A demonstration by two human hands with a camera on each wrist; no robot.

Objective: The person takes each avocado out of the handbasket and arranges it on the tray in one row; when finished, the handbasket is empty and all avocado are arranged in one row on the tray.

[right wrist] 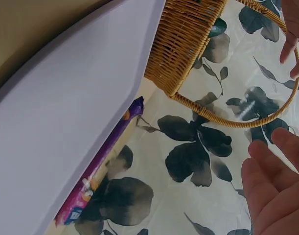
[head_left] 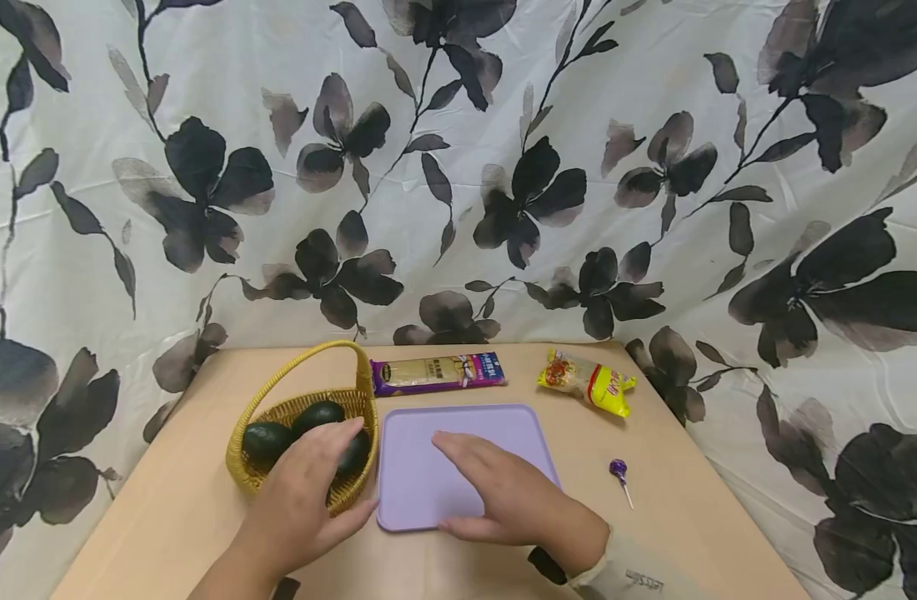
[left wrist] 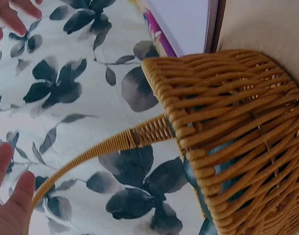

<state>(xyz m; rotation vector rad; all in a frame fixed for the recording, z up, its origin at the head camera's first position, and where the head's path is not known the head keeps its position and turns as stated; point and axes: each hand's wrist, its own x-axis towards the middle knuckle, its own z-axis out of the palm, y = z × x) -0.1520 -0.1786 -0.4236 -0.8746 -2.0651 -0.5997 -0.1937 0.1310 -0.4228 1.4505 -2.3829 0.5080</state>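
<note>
My left hand (head_left: pixel 301 492) hovers over the near side of a woven wicker basket (head_left: pixel 237 454), fingers extended and holding nothing. Inside the basket lie dark green avocados (head_left: pixel 267 442), partly hidden by that hand. The left wrist view shows the basket's woven wall (left wrist: pixel 257 122) and its arched handle (left wrist: pixel 98 149), with the left fingers (left wrist: pixel 19 200) at the edge. Above a flat lilac tray (head_left: pixel 503 425) is my right hand (head_left: pixel 507 492), fingers spread and grasping nothing. In the right wrist view, the right hand (right wrist: pixel 276 191) appears apart from the basket handle (right wrist: pixel 237 124).
A purple pack of dry noodles (head_left: pixel 439 373) lies behind the tray. At the back right is a yellow snack bag (head_left: pixel 586 382). A purple-wrapped lollipop (head_left: pixel 618 469) lies right of the tray. Floral cloth (head_left: pixel 458 200) hangs behind the table (head_left: pixel 699 533).
</note>
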